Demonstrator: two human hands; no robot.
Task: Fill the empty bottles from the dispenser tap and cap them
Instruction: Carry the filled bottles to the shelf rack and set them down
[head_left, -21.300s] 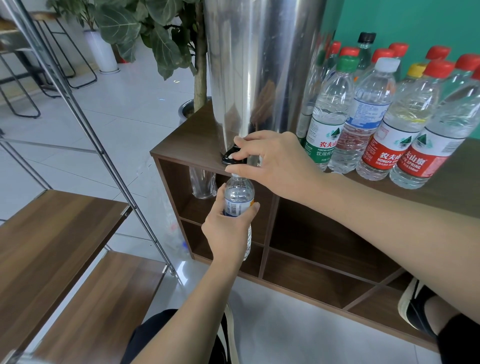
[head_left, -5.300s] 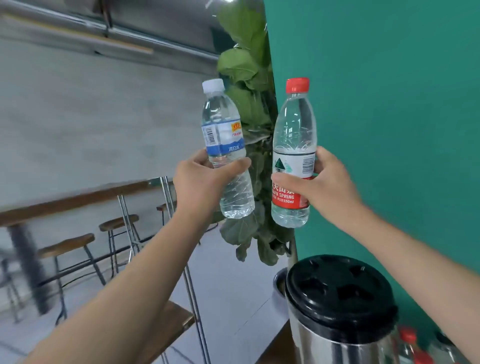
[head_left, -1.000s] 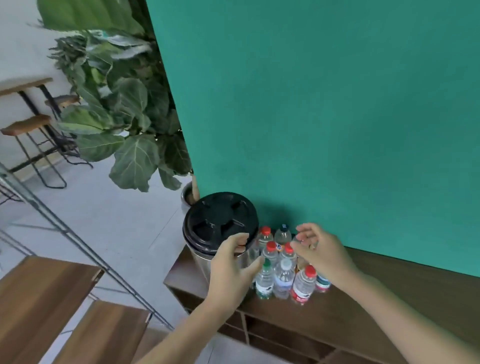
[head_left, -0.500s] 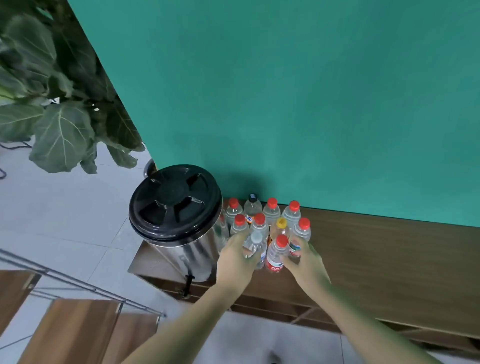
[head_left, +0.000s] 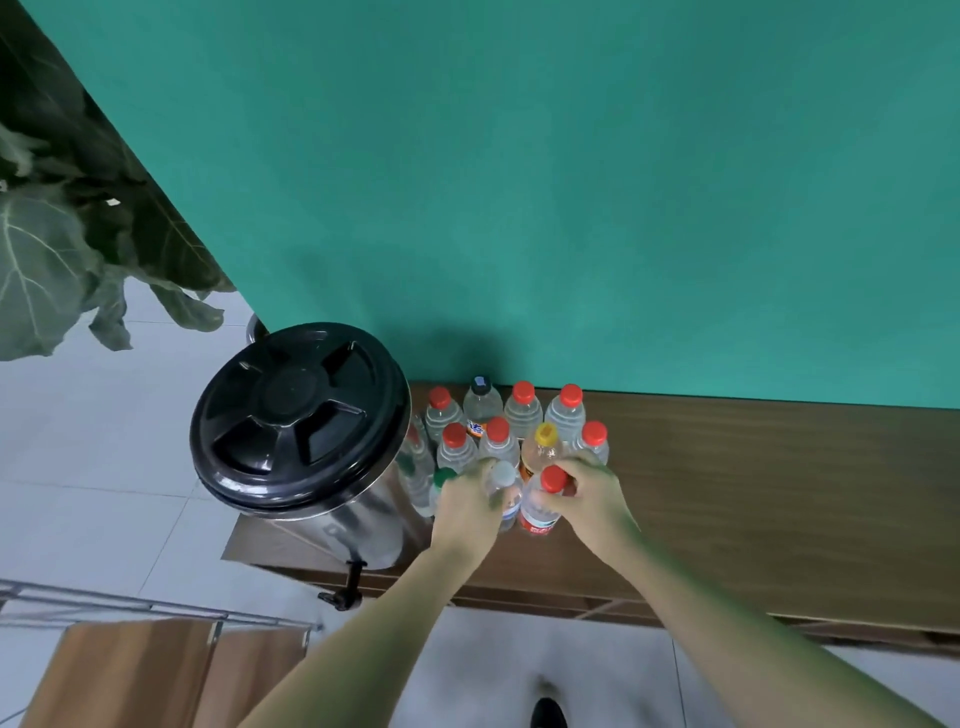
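On shelf (head_left: 753, 483), both bottles now down.

A single view, worn on the person's head, looks steeply down and forward at a green wall (head_left: 571, 182). It stands high over the worktop (head_left: 753, 493), so the dispenser (head_left: 301, 415) shows mostly its black lid and the bottles (head_left: 519, 421) mostly their caps. Both forearms reach up from the lower edge to the hands (head_left: 467, 506) near mid-frame. Wide-angle bending slants the wall's left edge. Floor tiles lie at left and below.
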